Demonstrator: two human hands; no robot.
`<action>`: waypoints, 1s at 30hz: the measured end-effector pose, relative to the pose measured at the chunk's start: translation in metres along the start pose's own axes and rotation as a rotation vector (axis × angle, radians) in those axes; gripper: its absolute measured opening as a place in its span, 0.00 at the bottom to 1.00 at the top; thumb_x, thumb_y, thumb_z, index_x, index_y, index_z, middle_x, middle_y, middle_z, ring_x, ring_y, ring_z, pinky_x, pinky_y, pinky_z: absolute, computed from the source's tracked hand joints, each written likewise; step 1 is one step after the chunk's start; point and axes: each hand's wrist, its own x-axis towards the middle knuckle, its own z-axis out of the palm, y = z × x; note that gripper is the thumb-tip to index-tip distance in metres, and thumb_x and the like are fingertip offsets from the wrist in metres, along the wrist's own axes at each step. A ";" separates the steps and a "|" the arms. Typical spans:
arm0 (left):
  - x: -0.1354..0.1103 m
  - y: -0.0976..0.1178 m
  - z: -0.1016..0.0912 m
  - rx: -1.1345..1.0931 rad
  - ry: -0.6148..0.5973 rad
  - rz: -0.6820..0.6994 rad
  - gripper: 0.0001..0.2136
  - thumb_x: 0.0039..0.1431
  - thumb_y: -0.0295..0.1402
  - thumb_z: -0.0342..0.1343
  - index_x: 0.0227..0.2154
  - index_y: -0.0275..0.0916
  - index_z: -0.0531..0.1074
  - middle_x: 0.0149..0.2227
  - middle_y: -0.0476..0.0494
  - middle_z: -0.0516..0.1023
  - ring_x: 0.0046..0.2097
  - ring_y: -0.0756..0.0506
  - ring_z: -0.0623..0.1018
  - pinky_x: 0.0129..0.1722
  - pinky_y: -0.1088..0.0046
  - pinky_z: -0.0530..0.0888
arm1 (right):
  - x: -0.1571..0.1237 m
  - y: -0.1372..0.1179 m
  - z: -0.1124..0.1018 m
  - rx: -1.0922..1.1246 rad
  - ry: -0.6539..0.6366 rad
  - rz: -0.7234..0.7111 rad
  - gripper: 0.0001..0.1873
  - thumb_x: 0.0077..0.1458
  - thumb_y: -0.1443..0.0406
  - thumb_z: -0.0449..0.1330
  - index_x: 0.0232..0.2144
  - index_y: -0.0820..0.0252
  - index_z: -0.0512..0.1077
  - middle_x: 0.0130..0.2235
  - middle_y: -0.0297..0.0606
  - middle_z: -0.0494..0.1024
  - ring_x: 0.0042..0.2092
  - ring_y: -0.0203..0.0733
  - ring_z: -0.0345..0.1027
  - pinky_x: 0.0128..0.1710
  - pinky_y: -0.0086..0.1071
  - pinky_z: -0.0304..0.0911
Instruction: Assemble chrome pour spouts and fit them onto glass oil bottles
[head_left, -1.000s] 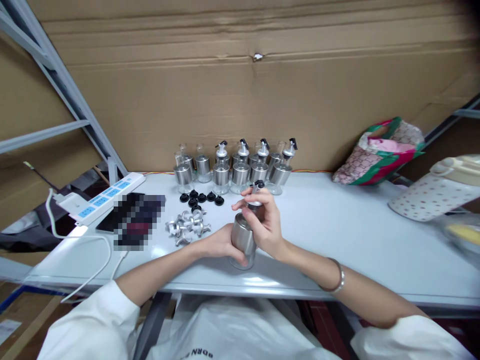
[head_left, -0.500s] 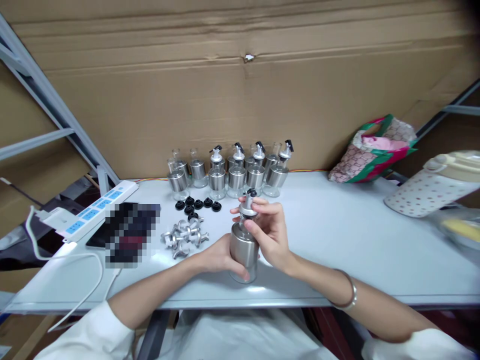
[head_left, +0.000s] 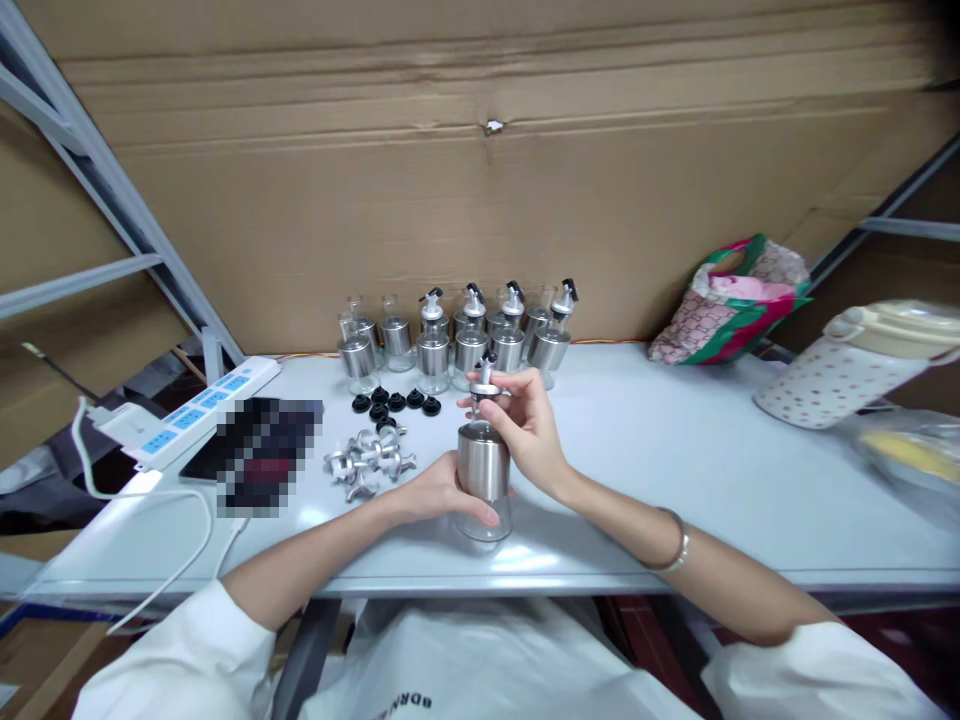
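A glass bottle with a steel sleeve (head_left: pixel 484 462) stands upright near the front of the table. My left hand (head_left: pixel 439 492) is wrapped around its lower left side, the thumb across the front. My right hand (head_left: pixel 529 425) closes its fingers on the silver pourer top (head_left: pixel 484 388), which sits at the bottle's neck; a small black flap shows above the fingers. To the left lie several loose silver pourer tops (head_left: pixel 366 462) in a pile. Just behind them are several black stoppers (head_left: pixel 397 401).
Several similar bottles (head_left: pixel 433 352) stand at the back, some with pourers fitted. On the left are a power strip (head_left: pixel 199 410), a white cable (head_left: pixel 204 515) and a partly pixelated dark device (head_left: pixel 259 445). A patterned bag (head_left: pixel 731 305) and a dotted thermos jug (head_left: pixel 832 375) are on the right.
The view has shifted slightly. Both hands keep their hold on the bottle and pourer top; the right hand's fingers have changed position a little around the top.
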 end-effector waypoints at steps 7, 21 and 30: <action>0.004 -0.008 0.001 -0.166 -0.082 0.114 0.30 0.35 0.43 0.69 0.41 0.36 0.66 0.39 0.43 0.74 0.38 0.47 0.75 0.41 0.68 0.68 | 0.055 -0.044 0.005 -0.133 -0.002 -0.157 0.16 0.47 0.60 0.66 0.31 0.53 0.61 0.42 0.34 0.75 0.37 0.39 0.75 0.37 0.38 0.74; 0.007 -0.014 0.003 -0.120 -0.130 0.081 0.22 0.43 0.43 0.66 0.36 0.34 0.67 0.33 0.43 0.74 0.32 0.50 0.75 0.38 0.69 0.68 | 0.141 0.048 0.082 -0.452 -0.051 -0.464 0.14 0.49 0.74 0.61 0.28 0.55 0.58 0.39 0.36 0.66 0.42 0.39 0.64 0.40 0.36 0.67; 0.007 -0.013 0.002 -0.148 -0.135 0.061 0.21 0.44 0.44 0.66 0.35 0.34 0.68 0.33 0.43 0.74 0.32 0.51 0.75 0.38 0.70 0.68 | 0.150 0.075 0.085 -0.647 -0.075 -0.390 0.14 0.49 0.75 0.59 0.28 0.56 0.57 0.37 0.36 0.67 0.41 0.40 0.63 0.42 0.35 0.62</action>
